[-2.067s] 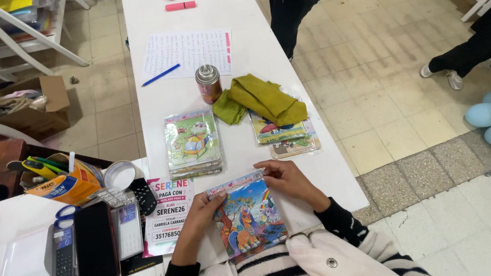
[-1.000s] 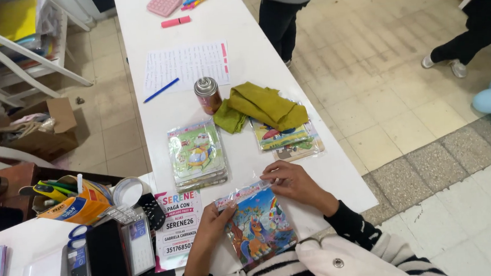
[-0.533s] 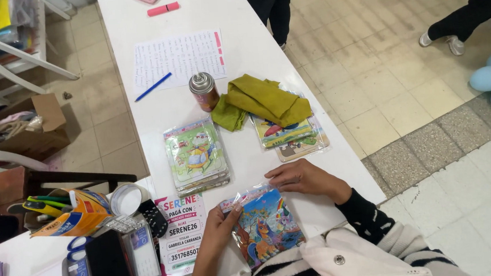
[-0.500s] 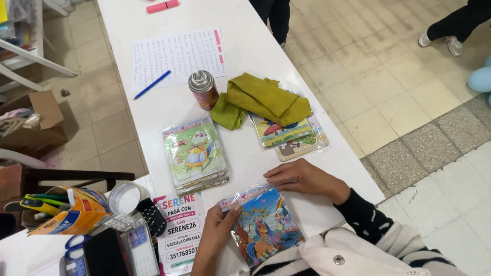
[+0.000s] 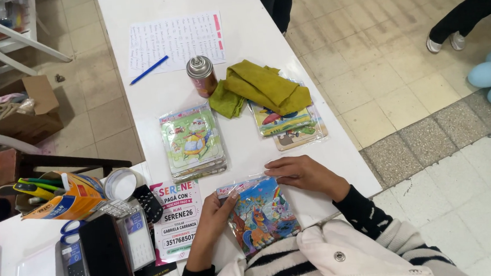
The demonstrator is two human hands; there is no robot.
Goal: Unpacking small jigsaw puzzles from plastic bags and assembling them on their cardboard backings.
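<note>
Left hand pinches the wrapped puzzle by its left edge, steadying it; right hand lies flat, loosely open, pressing its top edge onto the table.

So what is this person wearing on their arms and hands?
Both hands, the left hand and the right hand, are bare, with no gloves. Dark cuffs cover both wrists; the right cuff is speckled with pale flecks. Above it is a cream sleeve with dark stripes.
</note>
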